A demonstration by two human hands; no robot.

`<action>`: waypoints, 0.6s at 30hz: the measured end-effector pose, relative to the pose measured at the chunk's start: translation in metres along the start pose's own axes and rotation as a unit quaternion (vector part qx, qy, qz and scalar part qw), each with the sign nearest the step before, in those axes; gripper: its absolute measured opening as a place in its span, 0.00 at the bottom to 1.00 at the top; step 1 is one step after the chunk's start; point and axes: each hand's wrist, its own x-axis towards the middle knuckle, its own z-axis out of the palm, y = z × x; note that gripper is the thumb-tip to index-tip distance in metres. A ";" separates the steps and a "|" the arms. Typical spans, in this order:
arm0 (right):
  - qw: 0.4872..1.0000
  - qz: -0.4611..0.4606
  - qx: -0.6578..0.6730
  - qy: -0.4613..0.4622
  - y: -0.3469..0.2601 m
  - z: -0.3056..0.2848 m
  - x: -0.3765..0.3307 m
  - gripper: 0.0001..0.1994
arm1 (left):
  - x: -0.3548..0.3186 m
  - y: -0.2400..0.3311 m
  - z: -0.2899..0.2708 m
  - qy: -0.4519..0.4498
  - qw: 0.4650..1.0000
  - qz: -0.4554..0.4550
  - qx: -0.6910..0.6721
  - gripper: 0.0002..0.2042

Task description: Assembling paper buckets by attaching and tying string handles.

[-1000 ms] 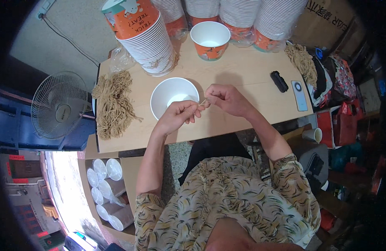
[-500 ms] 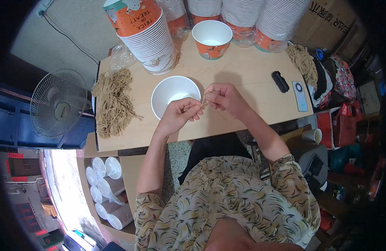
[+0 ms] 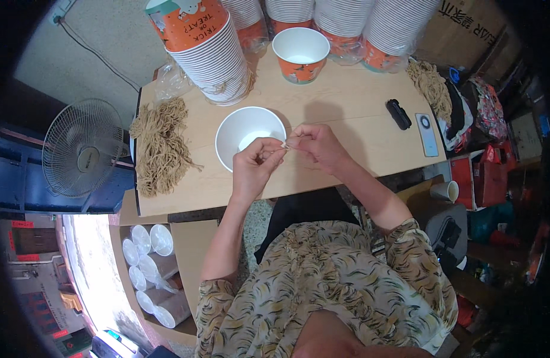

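My left hand [image 3: 257, 164] and my right hand [image 3: 318, 145] meet over the front half of the table, fingertips pinched close together. Between them is a short piece of thin tan string [image 3: 285, 145], mostly covered by the fingers. A white paper bucket [image 3: 233, 134] stands just behind and left of my left hand, its mouth facing up. To the left lies a loose heap of tan strings [image 3: 161, 149]. An orange printed paper bucket [image 3: 300, 68] stands upright farther back, white inside.
A tilted stack of nested buckets [image 3: 209, 65] rises at the back left, with several wrapped stacks [image 3: 391, 30] along the back. A black object [image 3: 398, 114] and a phone [image 3: 427, 134] lie at right. A fan [image 3: 84, 149] stands left; below it is a carton [image 3: 191, 244] of wrapped white cups.
My left hand has turned more upright, and its fingertips have come closer to those of my right hand. The string shows less between them. The buckets have not moved.
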 end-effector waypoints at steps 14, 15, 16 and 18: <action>0.990 0.091 0.110 0.006 0.006 -0.001 -0.002 0.05 | -0.007 0.003 0.010 0.047 0.978 0.124 0.160 0.09; 0.990 0.090 0.111 0.006 0.007 -0.001 -0.002 0.05 | -0.008 0.003 0.010 0.058 0.972 0.135 0.181 0.09; 0.990 0.090 0.110 0.000 0.008 -0.002 -0.001 0.05 | -0.009 0.003 0.010 0.057 0.972 0.135 0.181 0.09; 0.990 0.088 0.110 -0.004 0.009 -0.002 0.001 0.05 | -0.010 0.003 0.011 0.057 0.952 0.197 0.227 0.08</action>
